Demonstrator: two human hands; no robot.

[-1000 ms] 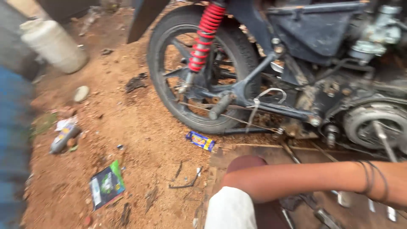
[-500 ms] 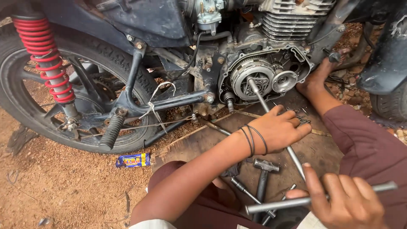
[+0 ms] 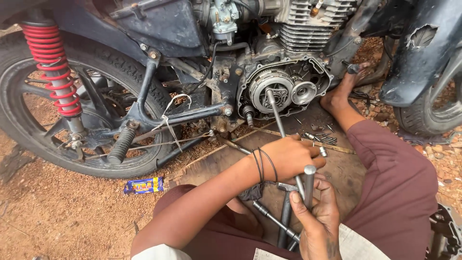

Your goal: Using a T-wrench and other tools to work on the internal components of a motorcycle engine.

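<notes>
The left hand (image 3: 291, 156) grips a long wrench (image 3: 281, 127) set in the engine (image 3: 284, 89) (cover off), the right hand (image 3: 317, 216) clasping a metal bar (image 3: 309, 185).

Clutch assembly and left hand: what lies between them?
Head view: only the long metal rod spans from the clutch assembly to the left hand, above wooden board.

- My left hand (image 3: 288, 156) sits on the long steel socket wrench (image 3: 281, 127), whose shaft cuts straight across the way in to the round open clutch housing (image 3: 284, 89).
- My right hand (image 3: 320, 216) with its short metal bar (image 3: 309, 185) crowds in just below.
- Right side's blocked by my maroon-trousered leg (image 3: 390, 183).
- Loose small bolts (image 3: 325, 139) litter the brown board (image 3: 216, 166); its left part is free.
- Open dirt near the blue wrapper (image 3: 143, 185).
</notes>
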